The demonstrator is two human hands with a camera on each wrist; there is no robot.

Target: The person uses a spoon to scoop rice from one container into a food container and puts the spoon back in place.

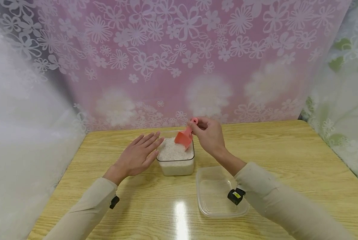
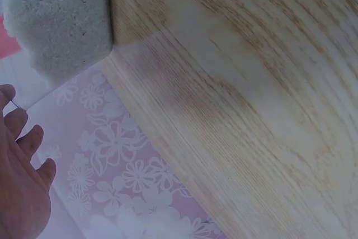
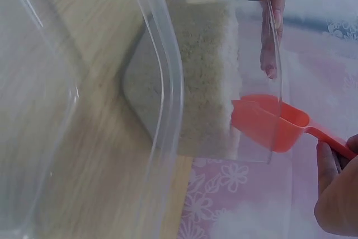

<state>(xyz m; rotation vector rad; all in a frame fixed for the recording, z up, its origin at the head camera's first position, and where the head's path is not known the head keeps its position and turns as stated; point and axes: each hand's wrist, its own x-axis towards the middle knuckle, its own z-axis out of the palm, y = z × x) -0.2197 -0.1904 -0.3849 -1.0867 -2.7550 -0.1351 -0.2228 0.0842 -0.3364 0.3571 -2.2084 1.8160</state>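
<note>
A clear, dark-rimmed container (image 1: 179, 169) full of white rice (image 1: 170, 150) stands towards the table's far edge. My right hand (image 1: 209, 136) pinches the handle of a coral-red scoop (image 1: 184, 138) above its right side. The tip of the scoop dips into the rice surface, as the right wrist view shows from the side. With fingers straight, my left hand (image 1: 138, 155) rests its fingertips at the container's left rim. In the left wrist view, only part of that left hand (image 2: 25, 177) appears, below the rice seen through the container wall.
A transparent plastic tub (image 1: 210, 191) sits on the wooden table (image 1: 143, 206), nearer to me and right of the container, partly under my right forearm. A pink floral curtain (image 1: 173, 66) hangs along the table's far edge, with pale curtains at both sides.
</note>
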